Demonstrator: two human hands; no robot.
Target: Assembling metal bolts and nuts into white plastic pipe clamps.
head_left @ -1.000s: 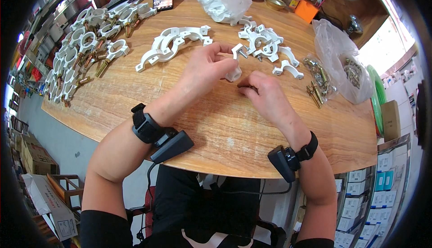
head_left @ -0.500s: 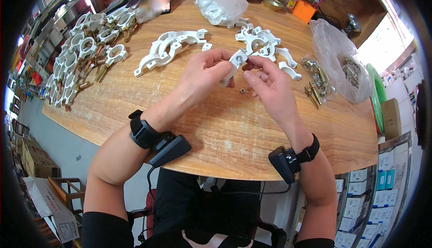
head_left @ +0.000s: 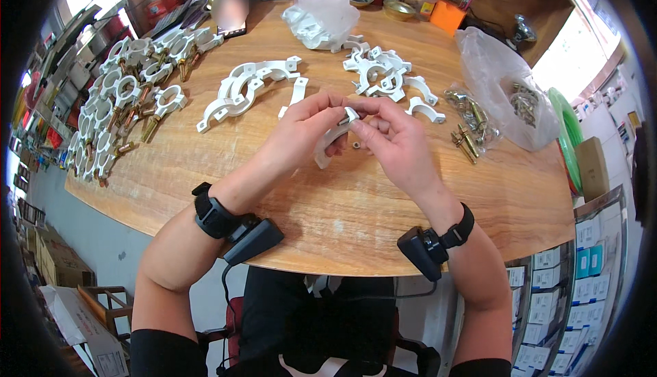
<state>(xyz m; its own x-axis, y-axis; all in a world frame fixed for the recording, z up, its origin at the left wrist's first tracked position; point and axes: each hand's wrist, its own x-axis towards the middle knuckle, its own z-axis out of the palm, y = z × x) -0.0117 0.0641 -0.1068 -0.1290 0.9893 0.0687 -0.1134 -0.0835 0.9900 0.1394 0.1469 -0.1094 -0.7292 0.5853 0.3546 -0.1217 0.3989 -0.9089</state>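
Note:
A curved white pipe clamp half is gripped between the thumb and fingers of my left hand, its lower end slanting down toward the table. My right hand pinches at the upper end of the same piece; anything small between those fingertips is hidden. Just under the hands a small metal nut lies on the wood. Behind my left hand rests a loose white clamp half, beside several larger white half rings. Farther right is a pile of white clamp halves.
Assembled white clamps with brass-coloured bolts crowd the left of the table. Bolts in a clear bag, loose bolts and a larger plastic bag lie right. A white plastic bag stands at the back.
The clamp half has turned, so its curved length now slants down below my left fingers. My right fingertips have come in closer on its upper end.

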